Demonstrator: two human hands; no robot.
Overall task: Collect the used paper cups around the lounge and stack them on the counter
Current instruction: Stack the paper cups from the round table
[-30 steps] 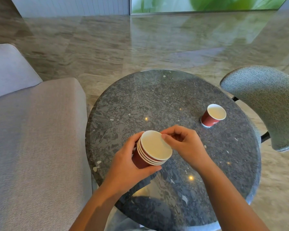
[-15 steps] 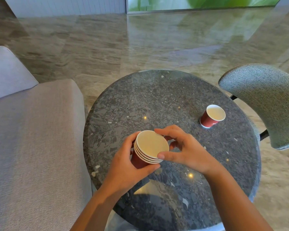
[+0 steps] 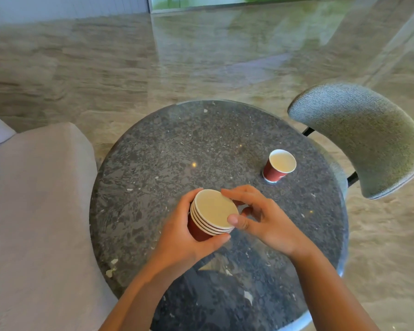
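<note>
Left hand (image 3: 179, 237) gripping red sides of cup stack (image 3: 213, 211), nested white rims tilting toward viewer, over middle of dark stone table (image 3: 177, 149). Right hand (image 3: 265, 218) pinching top rim, thumb at near edge, fingers curling over far edge. Single red cup (image 3: 279, 166) standing upright near table's right side, by grey chair (image 3: 359, 134). Pale sofa (image 3: 34, 199) sitting left.

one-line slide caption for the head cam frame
Left hand grips a nested stack of red paper cups at the stone table, right hand pinching its top rim; a lone cup stands apart.
</note>
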